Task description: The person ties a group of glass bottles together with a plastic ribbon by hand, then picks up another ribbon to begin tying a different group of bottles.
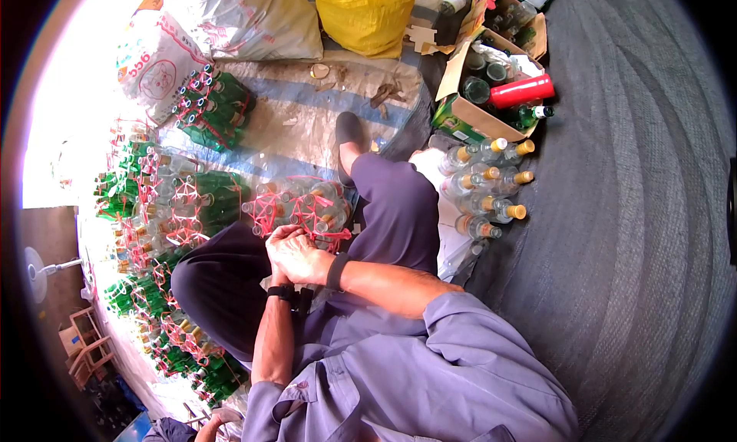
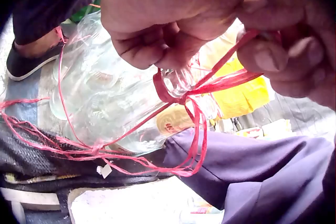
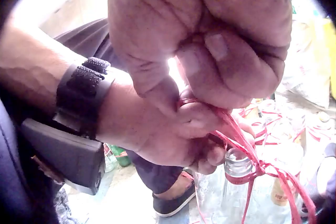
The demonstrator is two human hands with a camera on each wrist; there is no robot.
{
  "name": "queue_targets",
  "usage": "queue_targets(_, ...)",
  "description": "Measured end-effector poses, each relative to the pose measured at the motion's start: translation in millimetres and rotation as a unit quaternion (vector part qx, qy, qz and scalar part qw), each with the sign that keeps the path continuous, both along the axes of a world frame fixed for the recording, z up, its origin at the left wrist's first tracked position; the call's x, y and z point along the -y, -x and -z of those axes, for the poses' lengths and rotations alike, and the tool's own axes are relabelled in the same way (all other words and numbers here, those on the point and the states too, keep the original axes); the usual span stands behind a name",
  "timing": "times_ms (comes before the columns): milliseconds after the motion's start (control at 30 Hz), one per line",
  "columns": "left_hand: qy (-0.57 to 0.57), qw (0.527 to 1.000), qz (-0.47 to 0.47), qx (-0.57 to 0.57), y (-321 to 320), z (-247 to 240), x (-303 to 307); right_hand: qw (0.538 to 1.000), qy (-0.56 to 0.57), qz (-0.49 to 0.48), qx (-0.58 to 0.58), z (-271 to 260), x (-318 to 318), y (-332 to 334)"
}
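My two hands meet over a bundle of clear glass bottles (image 1: 285,190) tied with red plastic string (image 2: 223,84). In the right wrist view, the right hand (image 3: 205,40) has curled fingers pinching the string. Below it the left hand (image 3: 152,124) grips the same string close to a bottle neck (image 3: 238,162). A loop of string circles that neck, and taut strands run up from its knot to the fingers. From the left wrist, the left hand (image 2: 168,11) is above the neck, with the right hand (image 2: 294,40) beside it. Loose string ends hang past the bottles.
Tied bundles of green bottles (image 1: 215,108) and clear ones line the left side. Loose bottles with yellow caps (image 1: 491,181) stand at right, below a cardboard box (image 1: 468,120) of bottles with a red cylinder (image 1: 522,91). White sacks (image 1: 261,20) and a yellow sack (image 1: 365,16) lie ahead.
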State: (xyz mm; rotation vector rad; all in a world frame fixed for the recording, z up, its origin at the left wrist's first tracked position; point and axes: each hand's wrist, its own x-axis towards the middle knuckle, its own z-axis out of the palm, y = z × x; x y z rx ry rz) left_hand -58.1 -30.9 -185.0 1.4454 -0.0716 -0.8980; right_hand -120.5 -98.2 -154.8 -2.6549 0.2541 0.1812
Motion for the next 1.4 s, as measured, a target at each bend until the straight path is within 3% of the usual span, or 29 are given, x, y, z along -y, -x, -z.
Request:
queue_targets(67,0.004,1.0,-0.004,-0.008,0.6,-1.4,1.5,0.991,-0.126,-0.026,0.038,-25.9,20.8,12.3)
queue_targets(233,-0.035,0.998,-0.014,0.042,-3.3,26.9,-2.0,0.992,-0.106,-0.047,0.053,-60.4,40.8,24.9)
queue_targets(433,0.026,0.996,-0.015,-0.079,-12.7,26.6,-8.1,0.986,-0.143,-0.064,0.05,-70.1,50.5,28.9)
queue_targets(500,0.0,1.0,0.014,-0.004,-8.6,10.7,-5.6,0.981,-0.189,-0.033,0.037,-68.4,53.9,24.6)
queue_targets(533,-0.045,0.992,0.07,0.096,-4.9,-12.1,-3.1,0.978,-0.204,-0.024,0.022,-62.8,56.3,23.1)
queue_targets(633,-0.034,0.981,0.097,0.162,-6.4,-14.1,-6.9,0.966,-0.255,0.01,-0.024,-80.3,74.7,21.2)
queue_targets(700,-0.084,0.973,0.106,0.185,-7.9,-27.0,-1.9,0.972,-0.226,0.042,0.055,-56.0,73.7,17.6)
queue_targets(833,-0.15,0.98,0.076,0.103,-2.4,-58.6,3.3,0.969,-0.24,0.046,0.034,-42.5,87.8,8.6)
queue_targets(900,-0.152,0.981,0.048,0.11,-1.5,-61.6,2.2,0.964,-0.249,0.094,0.019,-56.9,94.7,10.9)
queue_targets(1067,-0.112,0.987,0.043,0.111,1.3,-61.9,-1.2,0.947,-0.304,0.101,0.013,-63.0,105.7,11.4)
queue_targets(1200,-0.005,0.992,0.069,0.103,4.8,-50.5,2.0,0.928,-0.355,0.106,0.018,-64.8,102.3,12.2)
queue_targets(1400,-0.017,0.982,0.135,0.131,9.3,-31.8,-3.6,0.908,-0.394,0.144,-0.01,-76.9,95.6,12.0)
